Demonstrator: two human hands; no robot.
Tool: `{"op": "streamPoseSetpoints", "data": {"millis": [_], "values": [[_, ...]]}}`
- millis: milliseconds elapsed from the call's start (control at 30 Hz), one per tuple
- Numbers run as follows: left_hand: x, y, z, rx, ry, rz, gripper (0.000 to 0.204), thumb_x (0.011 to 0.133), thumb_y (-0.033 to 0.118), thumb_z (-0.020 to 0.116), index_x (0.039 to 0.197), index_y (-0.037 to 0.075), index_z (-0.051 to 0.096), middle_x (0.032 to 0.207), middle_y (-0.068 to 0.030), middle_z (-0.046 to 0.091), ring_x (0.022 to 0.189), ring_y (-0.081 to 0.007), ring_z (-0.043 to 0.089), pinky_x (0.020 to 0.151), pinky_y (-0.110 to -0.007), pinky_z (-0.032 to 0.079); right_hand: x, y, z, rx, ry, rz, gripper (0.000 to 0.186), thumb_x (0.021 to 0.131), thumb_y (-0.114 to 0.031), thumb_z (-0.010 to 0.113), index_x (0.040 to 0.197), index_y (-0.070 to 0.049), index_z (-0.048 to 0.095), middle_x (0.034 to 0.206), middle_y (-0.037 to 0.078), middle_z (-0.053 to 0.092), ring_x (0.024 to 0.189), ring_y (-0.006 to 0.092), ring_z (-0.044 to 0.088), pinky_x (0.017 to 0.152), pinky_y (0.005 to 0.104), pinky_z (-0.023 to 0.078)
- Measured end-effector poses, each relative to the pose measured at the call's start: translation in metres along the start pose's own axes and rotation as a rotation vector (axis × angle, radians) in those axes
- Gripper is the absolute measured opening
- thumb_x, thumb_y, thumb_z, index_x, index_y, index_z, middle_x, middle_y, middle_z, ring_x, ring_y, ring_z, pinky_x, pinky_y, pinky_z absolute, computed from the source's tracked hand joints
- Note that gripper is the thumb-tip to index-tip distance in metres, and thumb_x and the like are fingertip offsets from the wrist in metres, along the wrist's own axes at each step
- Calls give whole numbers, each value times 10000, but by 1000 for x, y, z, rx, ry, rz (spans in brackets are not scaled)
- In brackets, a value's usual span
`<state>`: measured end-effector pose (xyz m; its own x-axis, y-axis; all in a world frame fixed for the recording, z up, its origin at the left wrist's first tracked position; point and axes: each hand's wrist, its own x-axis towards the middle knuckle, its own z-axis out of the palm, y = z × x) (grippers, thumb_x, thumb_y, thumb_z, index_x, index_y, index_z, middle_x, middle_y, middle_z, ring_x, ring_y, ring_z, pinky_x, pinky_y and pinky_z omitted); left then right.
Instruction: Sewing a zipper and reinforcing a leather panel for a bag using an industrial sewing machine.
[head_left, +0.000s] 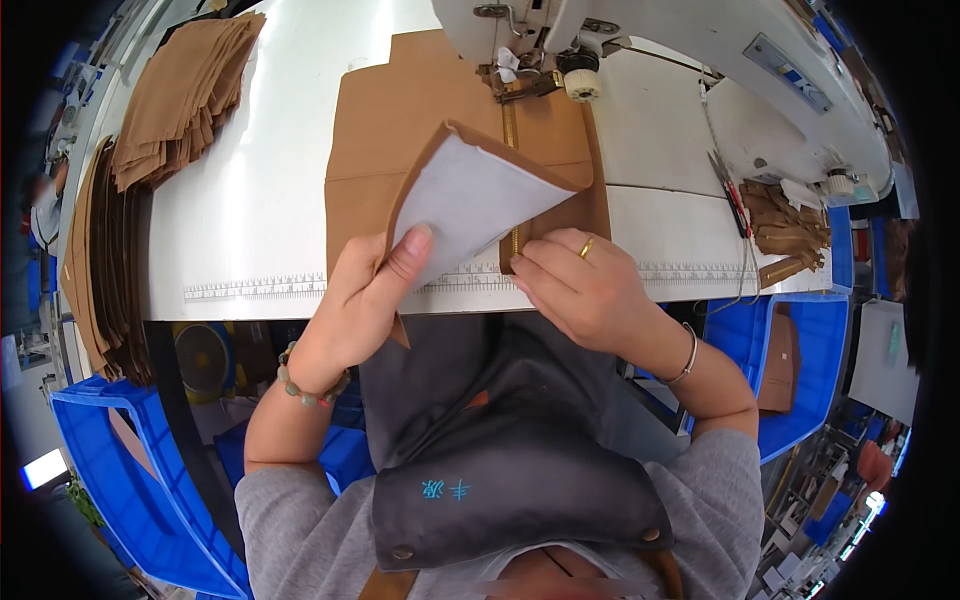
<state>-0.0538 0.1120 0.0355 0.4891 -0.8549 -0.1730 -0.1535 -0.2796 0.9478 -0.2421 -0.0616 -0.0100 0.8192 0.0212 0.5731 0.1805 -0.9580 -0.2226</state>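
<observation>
A: Start nearest, what are the hands doing?

B: The left hand [365, 290] has its grip clamped on a white-backed brown piece [465, 200], thumb over the white side; the right hand [585, 285] gathers its fingertips at the near end of a brass-coloured zip [509, 130], but I cannot tell whether that grip pinches it

A: And beyond them?

B: The brown panel [375, 120] lies on the worktop [260, 220], past the measuring strip [255, 288], its far part under the sewing machine [680, 50]; cut brown pieces [185, 95] sit far left

A: Which step is this?

B: Positioning by the zip, I'd judge, with the upper piece lifted; the next move seems to call for a straight zip and edges held flat
</observation>
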Motion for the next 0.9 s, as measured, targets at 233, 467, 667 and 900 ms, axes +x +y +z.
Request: {"op": "streamPoseSetpoints", "data": {"millis": [233,467,667,900], "values": [[5,-10,-3,-64,-5,54,451,1112,357,545,971,-57,656,807,19,547,799,-71,446,692,-266,413,-1,1,3,15,62,57,178,749,-80,751,908,-48,677,929,54,647,774,216,655,603,314,533],[4,-7,-1,-59,-4,81,438,1113,342,542,1022,-69,662,861,3,590,842,-81,480,740,-271,442,-1,-1,-1,18,31,85,204,729,-87,762,918,-65,687,945,41,660,792,205,664,600,313,538],[4,-7,0,-51,-13,118,442,1117,340,528,1093,-79,665,899,-15,627,864,-88,515,765,-265,458,0,7,-9,79,-40,137,195,756,-84,749,946,-84,704,969,25,676,836,210,671,587,315,529],[4,-6,-3,-2,-57,2,449,1115,343,528,1148,-88,653,924,-31,646,892,-95,542,797,-280,474,4,4,-15,81,-137,127,234,778,-110,765,1003,-88,703,1001,17,668,853,208,663,588,318,532]]}}
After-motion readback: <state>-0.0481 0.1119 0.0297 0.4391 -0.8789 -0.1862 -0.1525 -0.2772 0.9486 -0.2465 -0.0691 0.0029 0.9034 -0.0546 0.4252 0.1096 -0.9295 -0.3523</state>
